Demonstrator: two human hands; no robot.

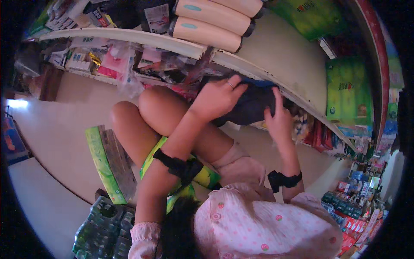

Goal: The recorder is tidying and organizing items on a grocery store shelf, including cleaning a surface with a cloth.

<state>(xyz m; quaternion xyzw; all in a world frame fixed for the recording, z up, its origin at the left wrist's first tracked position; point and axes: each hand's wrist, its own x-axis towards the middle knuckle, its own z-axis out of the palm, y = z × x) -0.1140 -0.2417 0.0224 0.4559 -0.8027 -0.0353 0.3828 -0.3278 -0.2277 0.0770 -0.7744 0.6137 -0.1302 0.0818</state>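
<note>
A dark piece of cloth or a bag [250, 109] with a blue strip along its top hangs before me, just under the shelf edge. My left hand [220, 97], with a ring on one finger, grips its upper left side with bent fingers. At its right side, my right hand [279, 121] has the thumb and index finger on the edge. The cloth's far side is hidden, and so are some of my fingertips. Both forearms wear black bands. My bare knees [155, 113] are bent to the left of the cloth.
Above the hands runs a white shelf edge [245, 66] with beige rolls [207, 34] on it. Packets and plastic bags [118, 61] fill the lower shelf. Green packs [349, 90] stand at right. Wrapped bottles [103, 226] and a green-edged carton [108, 165] are at lower left.
</note>
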